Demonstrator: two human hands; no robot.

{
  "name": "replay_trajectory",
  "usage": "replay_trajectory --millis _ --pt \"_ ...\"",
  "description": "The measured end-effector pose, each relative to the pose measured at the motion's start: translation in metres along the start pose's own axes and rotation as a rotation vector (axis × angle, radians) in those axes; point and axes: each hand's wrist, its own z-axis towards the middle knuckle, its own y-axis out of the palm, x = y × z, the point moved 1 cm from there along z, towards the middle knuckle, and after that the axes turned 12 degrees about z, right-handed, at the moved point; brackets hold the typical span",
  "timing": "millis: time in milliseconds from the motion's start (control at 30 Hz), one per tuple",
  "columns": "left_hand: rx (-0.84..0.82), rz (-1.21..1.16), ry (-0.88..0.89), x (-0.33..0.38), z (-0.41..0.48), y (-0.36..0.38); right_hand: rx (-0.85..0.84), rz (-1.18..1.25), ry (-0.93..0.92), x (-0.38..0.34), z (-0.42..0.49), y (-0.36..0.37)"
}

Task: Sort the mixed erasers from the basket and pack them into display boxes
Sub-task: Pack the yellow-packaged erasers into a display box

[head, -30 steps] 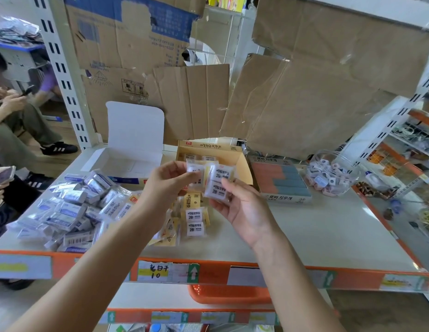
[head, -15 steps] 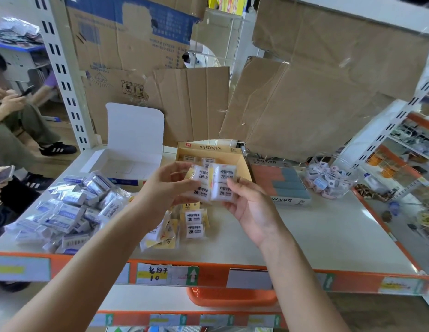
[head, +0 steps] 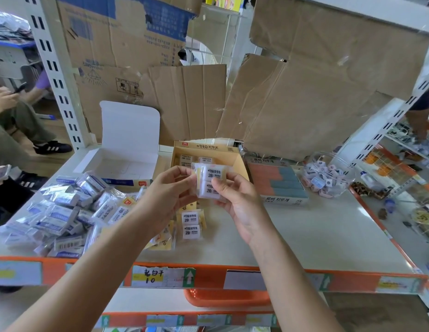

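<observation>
The left hand (head: 167,192) and right hand (head: 239,202) both pinch one eraser pack (head: 212,178) over the shelf (head: 316,224); blue erasers (head: 60,212) piled at its left edge, cardboard (head: 304,104) behind.

Bright, even daylight falls from the far side, with soft shadows; the shelf uprights (head: 57,75) bow at the edges, and the corners blur slightly.

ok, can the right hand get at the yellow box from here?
Probably yes. The right hand is just in front of the yellow box, whose top is open, and nothing lies between them. Both it and the left hand pinch a 2B pack, so it would arrive loaded.
</observation>
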Motion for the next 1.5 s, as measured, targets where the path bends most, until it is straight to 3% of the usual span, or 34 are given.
replay_trajectory --millis 167,267,400,667,800,1067,1500 --pt "0.017 0.064 -0.007 0.002 0.006 -0.001 0.019 -0.009 0.034 -0.001 0.008 -0.001" --pt "0.101 0.391 0.061 0.003 0.016 -0.006 0.039 -0.061 0.029 -0.002 0.018 -0.005" --pt "0.224 1.012 0.297 0.008 0.03 -0.018 0.196 -0.278 -0.066 -0.011 0.042 -0.017" --pt "0.033 1.557 0.353 -0.002 0.055 -0.033 0.1 -0.873 0.084 -0.02 0.081 -0.003" --pt "-0.006 1.675 0.417 -0.005 0.061 -0.033 0.04 -0.983 0.243 -0.016 0.091 0.006" --pt "-0.092 1.779 0.427 -0.006 0.069 -0.04 0.015 -1.266 0.368 -0.013 0.102 -0.001" --pt "-0.131 1.745 0.399 -0.001 0.066 -0.039 0.003 -1.388 0.194 -0.011 0.095 -0.004"
